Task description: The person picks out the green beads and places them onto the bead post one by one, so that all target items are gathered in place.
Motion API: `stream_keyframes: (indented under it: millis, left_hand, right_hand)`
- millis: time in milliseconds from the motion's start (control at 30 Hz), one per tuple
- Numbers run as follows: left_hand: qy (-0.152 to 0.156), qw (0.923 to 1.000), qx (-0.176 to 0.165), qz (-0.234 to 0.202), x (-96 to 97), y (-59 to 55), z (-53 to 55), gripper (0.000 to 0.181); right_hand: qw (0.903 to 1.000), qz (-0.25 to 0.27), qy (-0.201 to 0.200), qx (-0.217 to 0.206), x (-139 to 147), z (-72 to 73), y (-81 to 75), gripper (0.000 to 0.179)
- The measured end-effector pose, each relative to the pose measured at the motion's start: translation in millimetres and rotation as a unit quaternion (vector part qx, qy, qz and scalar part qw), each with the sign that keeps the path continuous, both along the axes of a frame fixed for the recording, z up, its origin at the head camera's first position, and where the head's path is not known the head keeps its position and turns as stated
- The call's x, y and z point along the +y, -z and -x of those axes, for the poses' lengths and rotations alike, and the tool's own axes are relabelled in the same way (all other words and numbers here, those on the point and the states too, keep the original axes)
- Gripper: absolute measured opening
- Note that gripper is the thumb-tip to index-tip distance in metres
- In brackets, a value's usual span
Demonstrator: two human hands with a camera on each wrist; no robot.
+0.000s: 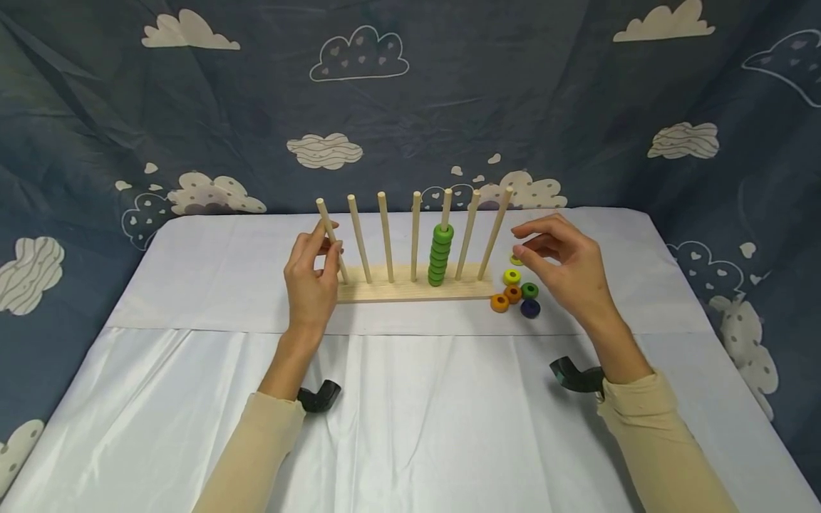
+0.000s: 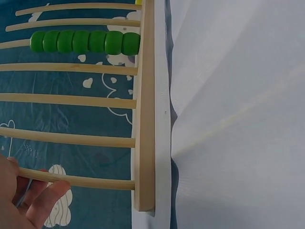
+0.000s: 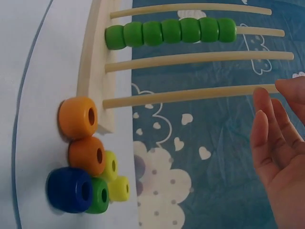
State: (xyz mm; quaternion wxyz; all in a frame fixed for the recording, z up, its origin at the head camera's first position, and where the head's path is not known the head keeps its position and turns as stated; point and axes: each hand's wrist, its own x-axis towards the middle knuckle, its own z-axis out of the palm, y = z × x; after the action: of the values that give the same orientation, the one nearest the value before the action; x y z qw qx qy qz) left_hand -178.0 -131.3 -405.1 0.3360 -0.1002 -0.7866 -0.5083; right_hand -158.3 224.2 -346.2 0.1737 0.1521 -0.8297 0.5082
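A wooden peg rack [image 1: 410, 291] stands on the white cloth with a row of upright pegs. Several green beads [image 1: 439, 255] are stacked on one peg right of its middle, with the peg's top bare above them. My left hand [image 1: 312, 274] pinches the leftmost peg [image 2: 100, 182] between thumb and fingers. To the right of the rightmost peg [image 1: 495, 235], my right hand [image 1: 564, 263] hovers with loosely bent fingers and nothing between them. Loose beads lie below it: orange [image 3: 77, 118], darker orange [image 3: 87, 156], blue [image 3: 70, 190], green [image 3: 98, 195] and two yellow [image 3: 119, 189].
White cloth [image 1: 410, 413] covers the table, with a fold line running across it in front of the rack. A dark blue curtain [image 1: 410, 107] with cloud prints hangs behind. Black wrist mounts [image 1: 577, 376] stick out inward from both forearms.
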Motion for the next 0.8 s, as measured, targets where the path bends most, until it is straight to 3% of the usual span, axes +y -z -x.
stream_keyframes:
  millis: [233, 800]
  left_hand:
    - [0.012, 0.9998, 0.009, 0.012, -4.2, 1.4, 2.7, 0.034]
    - [0.034, 0.9993, -0.012, 0.006, -11.5, -0.3, 9.0, 0.033]
  right_hand:
    - [0.9995, -0.017, 0.014, -0.023, 5, 0.2, 4.4, 0.026]
    - [0.9981, -0.024, 0.006, -0.056, 21, 1.1, 16.5, 0.027]
